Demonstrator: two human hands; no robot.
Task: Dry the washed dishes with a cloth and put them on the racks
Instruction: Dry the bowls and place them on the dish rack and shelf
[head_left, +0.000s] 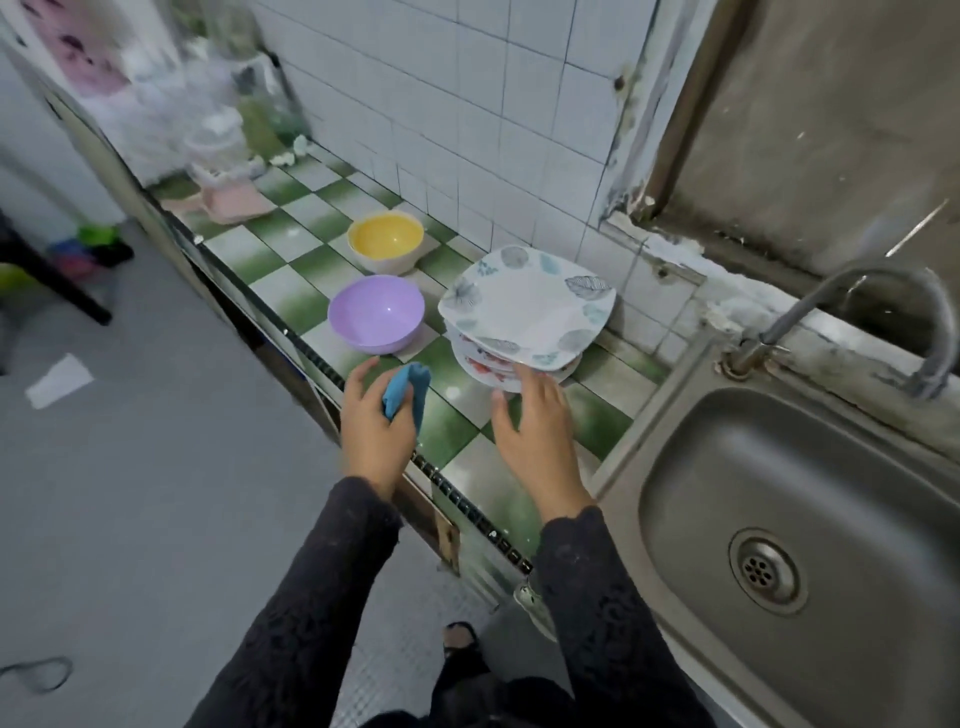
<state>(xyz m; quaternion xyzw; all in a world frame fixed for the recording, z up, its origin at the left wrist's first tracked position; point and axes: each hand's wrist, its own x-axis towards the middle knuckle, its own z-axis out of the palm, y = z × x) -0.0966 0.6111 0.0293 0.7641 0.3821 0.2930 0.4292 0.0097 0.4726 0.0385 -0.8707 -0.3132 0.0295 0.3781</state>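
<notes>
A stack of white plates (524, 306) stands on the green-and-white checkered counter (447, 426), left of the sink; the top plate has a leaf pattern. My right hand (535, 431) reaches to the stack's near edge, fingers spread, fingertips at the lower plates. My left hand (374, 426) is closed around a bunched blue cloth (410, 395) just in front of a purple bowl (376, 313). A yellow bowl (385, 242) sits behind the purple one, near the tiled wall.
A steel sink (810, 519) with a curved tap (893, 317) lies at the right. A pink tray (236, 202) and blurred clear containers (208, 119) stand at the counter's far end. Grey floor (156, 467) stretches left of the counter edge.
</notes>
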